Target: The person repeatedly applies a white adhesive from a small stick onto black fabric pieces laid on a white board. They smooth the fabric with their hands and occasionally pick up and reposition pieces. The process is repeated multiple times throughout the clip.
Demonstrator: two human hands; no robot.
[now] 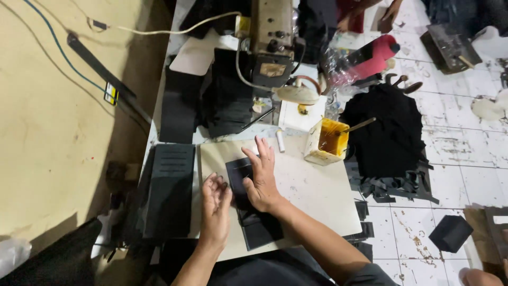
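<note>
My right hand lies flat, fingers spread, on a black rectangular piece of material on a pale work board. My left hand is beside it on the left, palm turned up and fingers slightly curled, touching the left edge of the black piece and holding nothing. More black pieces lie stacked below my right wrist, toward the board's near edge.
A stack of black panels sits left of the board. A box of yellow glue with a brush stands at the board's far right. Behind it is a sewing machine. Black scraps lie on the tiled floor. Another person's hands work at the top.
</note>
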